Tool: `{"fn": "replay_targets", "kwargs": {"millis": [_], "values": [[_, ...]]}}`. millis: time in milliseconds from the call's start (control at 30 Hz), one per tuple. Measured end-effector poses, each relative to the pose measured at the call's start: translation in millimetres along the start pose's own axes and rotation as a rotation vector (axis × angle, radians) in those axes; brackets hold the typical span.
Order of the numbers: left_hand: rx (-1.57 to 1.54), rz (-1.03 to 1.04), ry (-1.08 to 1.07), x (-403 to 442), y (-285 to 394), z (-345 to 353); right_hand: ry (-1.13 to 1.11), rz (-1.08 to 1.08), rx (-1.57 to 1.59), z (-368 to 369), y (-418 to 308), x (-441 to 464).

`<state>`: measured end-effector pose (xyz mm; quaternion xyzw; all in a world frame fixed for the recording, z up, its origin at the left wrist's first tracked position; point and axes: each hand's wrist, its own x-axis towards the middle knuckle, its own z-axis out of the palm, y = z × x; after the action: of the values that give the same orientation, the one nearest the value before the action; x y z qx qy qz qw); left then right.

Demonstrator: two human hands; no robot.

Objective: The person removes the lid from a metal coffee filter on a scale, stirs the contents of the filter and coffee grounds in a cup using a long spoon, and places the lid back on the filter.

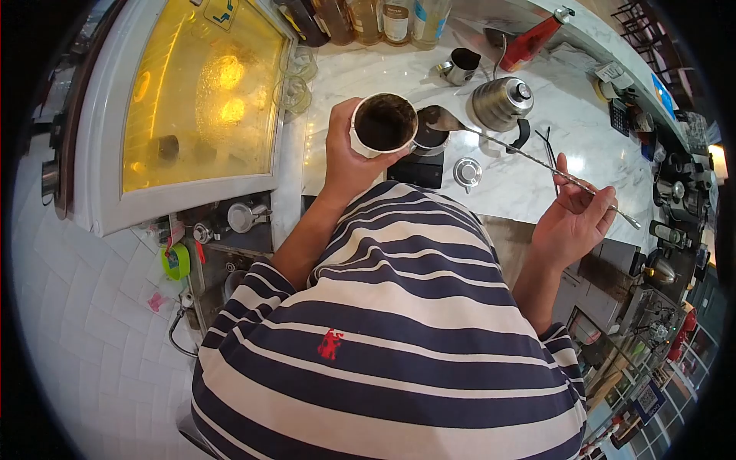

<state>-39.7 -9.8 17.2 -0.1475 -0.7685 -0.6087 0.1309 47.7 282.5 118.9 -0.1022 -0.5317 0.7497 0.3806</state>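
My left hand [343, 157] is wrapped round a white cup [356, 138], tilted so its mouth faces me. Dark brown matter lines its inside; I cannot tell what it is. In my right hand [569, 218] a long bar spoon [529, 156] with a twisted stem is pinched between the fingers. Its broad, dark-smeared bowl end hangs over a small round container [432, 147] with dark contents, just right of the cup. That container appears to stand on a black scale [415, 172], partly hidden by the cup and my hand. A round metal lid [467, 173] lies beside the scale.
On the marble counter [337, 77] stand a steel gooseneck kettle [501, 103], a metal pitcher [461, 67] and a red bottle [537, 40]. Bottles [396, 21] line the back. At left is a yellow-lit glass-fronted cabinet [207, 100], with glasses [292, 94] beside it. Black straws [547, 146] lie near my right hand.
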Motion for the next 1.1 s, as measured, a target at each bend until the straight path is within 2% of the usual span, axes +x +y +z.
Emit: {"fn": "replay_targets", "kwargs": {"millis": [100,300,533,633,833,933,1100], "values": [[-0.060,-0.031,0.047,-1.2,-10.4,-0.8,0.044,0.014,-0.032,-5.8,3.2,-0.9],[0.157,-0.090,0.099,-4.6,-48.7,-7.2,0.114,0.051,-0.152,-9.6,21.6,-4.2],[0.366,-0.256,0.047,-8.3,-100.3,1.9,0.019,0.023,-0.255,-2.8,52.4,-15.0],[0.338,-0.227,0.076,-6.9,-129.2,7.2,-0.030,-0.019,-0.267,0.6,58.0,-17.0],[0.470,-0.103,0.005,-11.1,-156.7,11.0,-0.197,-0.137,-0.353,2.7,71.3,-21.7],[0.472,-0.206,-0.030,-16.4,-157.9,11.2,-0.256,-0.147,-0.374,0.2,74.7,-28.0],[0.481,-0.168,-0.044,-21.5,-154.5,7.1,-0.341,-0.255,-0.489,2.3,73.1,-37.1]]}}
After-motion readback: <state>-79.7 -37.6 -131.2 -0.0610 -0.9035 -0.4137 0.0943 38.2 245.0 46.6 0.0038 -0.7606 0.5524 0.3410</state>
